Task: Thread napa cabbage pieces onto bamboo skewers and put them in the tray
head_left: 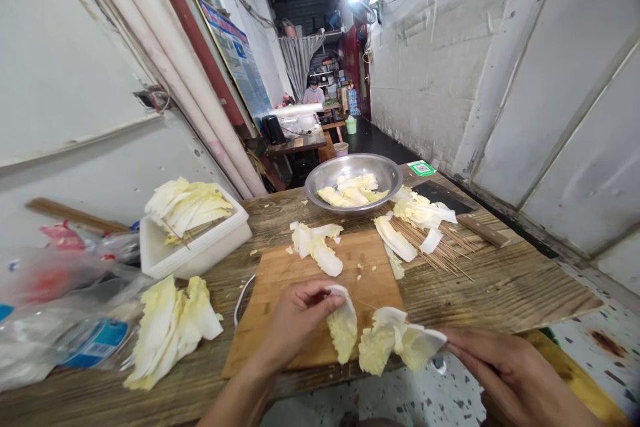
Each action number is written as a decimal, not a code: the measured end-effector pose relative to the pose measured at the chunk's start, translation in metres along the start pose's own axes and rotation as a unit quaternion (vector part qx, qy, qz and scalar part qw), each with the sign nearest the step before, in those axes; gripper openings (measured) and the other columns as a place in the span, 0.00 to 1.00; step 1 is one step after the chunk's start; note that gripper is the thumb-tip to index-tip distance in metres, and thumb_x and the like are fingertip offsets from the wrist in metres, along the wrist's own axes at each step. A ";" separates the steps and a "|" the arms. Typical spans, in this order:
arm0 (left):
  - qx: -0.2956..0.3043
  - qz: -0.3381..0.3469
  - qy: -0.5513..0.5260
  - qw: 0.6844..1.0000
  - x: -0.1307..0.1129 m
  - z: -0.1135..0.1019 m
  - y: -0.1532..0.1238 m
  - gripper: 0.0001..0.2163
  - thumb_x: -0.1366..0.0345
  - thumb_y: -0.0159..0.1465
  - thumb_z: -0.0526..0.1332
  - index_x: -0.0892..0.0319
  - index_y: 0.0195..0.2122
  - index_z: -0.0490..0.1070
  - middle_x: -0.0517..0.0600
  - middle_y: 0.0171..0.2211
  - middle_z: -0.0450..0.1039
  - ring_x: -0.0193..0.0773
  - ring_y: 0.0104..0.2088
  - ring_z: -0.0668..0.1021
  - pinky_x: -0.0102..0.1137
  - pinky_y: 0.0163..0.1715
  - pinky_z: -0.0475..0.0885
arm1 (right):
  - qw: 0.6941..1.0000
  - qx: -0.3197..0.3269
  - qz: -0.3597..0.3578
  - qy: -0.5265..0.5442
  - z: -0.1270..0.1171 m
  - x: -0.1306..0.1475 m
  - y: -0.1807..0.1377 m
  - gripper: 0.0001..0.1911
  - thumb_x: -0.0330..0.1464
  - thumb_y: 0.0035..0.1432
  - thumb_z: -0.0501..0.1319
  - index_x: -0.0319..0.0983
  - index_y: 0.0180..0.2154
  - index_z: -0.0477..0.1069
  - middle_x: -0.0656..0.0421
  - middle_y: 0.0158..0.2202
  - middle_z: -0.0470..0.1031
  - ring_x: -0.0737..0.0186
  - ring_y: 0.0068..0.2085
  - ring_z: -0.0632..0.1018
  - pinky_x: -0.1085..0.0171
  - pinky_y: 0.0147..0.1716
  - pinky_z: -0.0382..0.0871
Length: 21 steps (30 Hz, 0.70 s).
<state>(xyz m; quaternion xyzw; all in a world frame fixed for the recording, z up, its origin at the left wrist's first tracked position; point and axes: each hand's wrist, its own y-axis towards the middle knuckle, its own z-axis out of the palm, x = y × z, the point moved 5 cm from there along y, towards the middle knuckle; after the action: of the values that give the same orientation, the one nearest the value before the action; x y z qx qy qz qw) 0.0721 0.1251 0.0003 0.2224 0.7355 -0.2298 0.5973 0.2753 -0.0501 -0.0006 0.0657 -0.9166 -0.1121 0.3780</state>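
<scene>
My left hand point(295, 320) is closed in a pinch on a piece of napa cabbage leaf point(343, 325) over the near edge of the wooden cutting board point(280, 280). My right hand point(500, 367) grips the white stem end of a second cabbage piece point(400, 343) that hangs past the board's near right corner. A thin bamboo skewer seems to run between the two pieces. More cut cabbage pieces point(316, 245) lie at the board's far side.
A steel bowl point(330, 177) with cabbage stands behind the board. Bamboo skewers point(440, 250) and leaves lie to its right. A white tub point(195, 253) with skewered cabbage is on the left, loose leaves point(167, 327) and plastic bags point(55, 307) nearer. A person sits far down the corridor.
</scene>
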 end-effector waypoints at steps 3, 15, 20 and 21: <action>0.008 -0.006 0.008 1.000 -0.002 0.001 0.001 0.09 0.60 0.53 0.67 0.61 0.29 0.78 0.49 0.28 0.77 0.35 0.30 0.74 0.26 0.32 0.69 | 1.000 0.014 -0.008 -0.009 -0.003 0.003 -0.002 0.16 0.32 0.68 0.51 0.51 0.53 0.67 0.62 0.46 0.77 0.65 0.43 0.79 0.69 0.41 0.73; 0.025 0.043 0.041 0.998 -0.011 0.002 -0.002 0.08 0.61 0.56 0.65 0.60 0.33 0.79 0.52 0.33 0.80 0.39 0.35 0.78 0.29 0.37 0.72 | 0.998 0.032 -0.026 -0.043 -0.006 0.007 -0.004 0.19 0.31 0.68 0.50 0.54 0.58 0.60 0.63 0.48 0.76 0.67 0.46 0.77 0.71 0.44 0.72; 0.005 0.135 0.106 0.985 -0.023 0.001 -0.004 0.04 0.65 0.56 0.66 0.57 0.31 0.80 0.52 0.34 0.79 0.39 0.37 0.79 0.28 0.39 0.73 | 0.995 0.014 -0.054 -0.077 -0.012 0.012 -0.008 0.21 0.29 0.67 0.49 0.51 0.58 0.59 0.62 0.49 0.76 0.65 0.46 0.78 0.69 0.44 0.73; 0.002 0.153 0.129 0.980 -0.026 0.002 -0.006 0.04 0.66 0.56 0.66 0.57 0.31 0.81 0.51 0.33 0.79 0.38 0.36 0.79 0.28 0.37 0.73 | 0.994 0.010 -0.062 -0.088 -0.013 0.015 -0.010 0.21 0.28 0.66 0.49 0.50 0.58 0.59 0.61 0.49 0.76 0.64 0.46 0.78 0.69 0.44 0.73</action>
<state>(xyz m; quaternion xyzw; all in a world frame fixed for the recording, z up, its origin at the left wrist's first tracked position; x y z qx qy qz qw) 0.0747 0.1183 0.0255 0.3616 0.7631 -0.1064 0.5249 0.2745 -0.0645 0.0158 0.1164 -0.9416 -0.1313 0.2874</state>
